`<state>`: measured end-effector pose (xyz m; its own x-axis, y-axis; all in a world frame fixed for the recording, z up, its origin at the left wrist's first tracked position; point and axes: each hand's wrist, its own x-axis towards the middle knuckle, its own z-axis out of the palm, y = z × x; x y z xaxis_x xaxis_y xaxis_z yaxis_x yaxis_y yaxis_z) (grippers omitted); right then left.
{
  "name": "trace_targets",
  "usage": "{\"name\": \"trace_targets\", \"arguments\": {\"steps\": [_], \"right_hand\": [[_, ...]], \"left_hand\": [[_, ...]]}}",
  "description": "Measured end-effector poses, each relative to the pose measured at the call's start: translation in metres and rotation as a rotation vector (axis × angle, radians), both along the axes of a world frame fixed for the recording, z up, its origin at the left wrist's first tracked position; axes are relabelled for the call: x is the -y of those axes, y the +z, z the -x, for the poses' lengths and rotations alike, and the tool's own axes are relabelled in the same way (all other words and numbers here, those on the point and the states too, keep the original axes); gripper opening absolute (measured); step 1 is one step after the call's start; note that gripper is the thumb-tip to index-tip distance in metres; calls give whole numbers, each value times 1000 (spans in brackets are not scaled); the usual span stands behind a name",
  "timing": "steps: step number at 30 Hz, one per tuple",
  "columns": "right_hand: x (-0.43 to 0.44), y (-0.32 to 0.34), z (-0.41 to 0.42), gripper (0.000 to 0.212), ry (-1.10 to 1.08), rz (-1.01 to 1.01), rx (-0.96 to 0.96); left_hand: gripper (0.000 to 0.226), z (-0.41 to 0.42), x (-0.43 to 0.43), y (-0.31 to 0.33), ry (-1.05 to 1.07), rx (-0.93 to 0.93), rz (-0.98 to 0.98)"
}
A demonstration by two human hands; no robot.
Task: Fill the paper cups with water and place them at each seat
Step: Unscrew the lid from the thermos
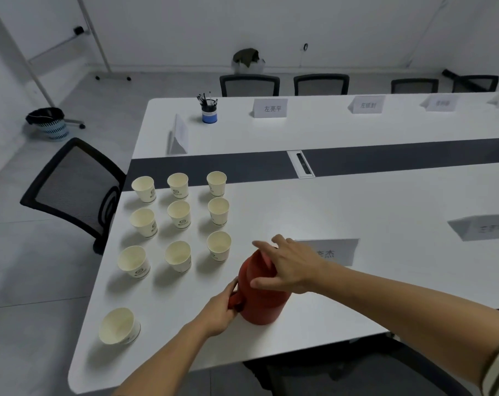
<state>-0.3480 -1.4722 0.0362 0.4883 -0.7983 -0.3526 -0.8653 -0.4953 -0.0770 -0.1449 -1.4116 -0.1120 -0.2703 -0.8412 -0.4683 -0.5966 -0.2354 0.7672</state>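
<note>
1. Grip: left hand (219,308) curled round handle (235,303) of red jug (264,304), fingers wrapped tight, thumb on top.
2. Right hand (291,267) lies over top of jug, fingers fairly straight and spread, index pointing left, thumb pressed on jug's side; not closed round anything.
3. Jug stands upright on white table (356,201), directly under right hand and just right of left hand.
4. Paper cups (179,214): nine upright in a 3x3 block, beyond left hand and to its left. Nearest one sits just left of right index fingertip, not touching.
5. Tenth cup (119,325) well left of left hand, apart from the block, near table's edge.
6. Water in cups: can't tell, insides look pale.
7. Name card (336,251) just beyond right hand, partly hidden by wrist. Second card (482,227) well to right of that hand.
8. Far beyond both hands, across table's dark centre strip: more name cards (270,108), pen pot (209,111), row of chairs (249,85).
9. Mesh chair (74,190) at table's end, left of cup block; bin (49,124) on floor further off.
</note>
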Motion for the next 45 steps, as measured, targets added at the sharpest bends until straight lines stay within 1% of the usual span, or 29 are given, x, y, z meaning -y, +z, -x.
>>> {"name": "trace_targets", "arguments": {"steps": [2, 3, 5, 7, 9, 11, 13, 14, 16, 18, 19, 21, 23, 25, 27, 28, 30, 32, 33, 35, 37, 38, 39, 41, 42, 43, 45], "right_hand": [[-1, -3, 0, 85, -35, 89, -42], [-3, -5, 0, 81, -20, 80, -35], [-4, -7, 2, 77, 61, -25, 23], [-1, -2, 7, 85, 115, -144, 40], [2, 2, 7, 84, 41, -194, 51], [4, 3, 3, 82, -57, -106, 18], [3, 3, 0, 85, -90, -9, -47], [2, 2, -1, 81, -75, -3, -45], [2, 1, -1, 76, 13, -76, -5], [5, 4, 4, 84, 92, -159, 4], [5, 5, 5, 88, 92, -182, 3], [4, 6, 2, 88, 6, -146, 28], [2, 5, -3, 86, -91, 10, 0], [-1, 3, -7, 78, -104, 114, -42], [-2, 2, -6, 69, -28, 63, 18], [-1, 2, -4, 69, 29, 8, 56], [1, 5, 2, 77, 90, -94, 89], [1, 5, 4, 86, 17, -132, 84], [0, 4, 3, 88, -54, -107, 70], [-2, 4, 0, 87, -145, 8, 4], [-4, 3, -2, 80, -123, 53, -10], [-5, 3, -2, 76, -85, 9, 30], [-4, 3, 1, 78, -44, -67, 70], [0, 6, 9, 88, -20, -208, 105], [0, 8, 11, 91, -46, -231, 108], [-1, 8, 11, 93, -91, -212, 109], [-1, 6, 7, 94, -174, -72, 62]], "left_hand": [[78, 0, 0, -1, -9, 1, 0], [78, 0, 1, -1, -10, 5, -1], [77, 0, 2, -1, -8, 2, -6], [76, 1, 3, -1, -8, -5, -22], [76, 1, 4, 0, -8, 4, -28], [78, 0, 4, 0, -8, 10, -33], [78, 0, 4, 1, -19, 16, -36], [77, 0, 4, 1, -24, 18, -35], [75, 1, 5, 1, -18, 21, -36], [75, 2, 5, 1, -15, 29, -47], [75, 2, 5, 1, -14, 29, -50], [76, 2, 5, 1, -7, 24, -56], [79, 1, 5, 0, -2, 16, -55], [79, 1, 5, -1, -2, 6, -51], [80, 2, 5, -2, -5, -4, -54], [80, 2, 5, -2, -3, -9, -55], [80, 3, 5, -2, 8, -12, -54], [78, 3, 5, -2, 17, 5, -46], [76, 2, 5, -3, 15, 11, -41], [75, 2, 5, -4, 11, 13, -41], [75, 2, 5, -4, 16, 16, -48], [76, 2, 6, -4, 22, 16, -52], [76, 2, 6, -5, 25, 14, -55], [77, 2, 7, -7, 24, 14, -57], [77, 2, 7, -7, 24, 15, -58], [78, 2, 6, -7, 22, 15, -55], [77, 3, 6, -6, 13, 18, -40]]}}
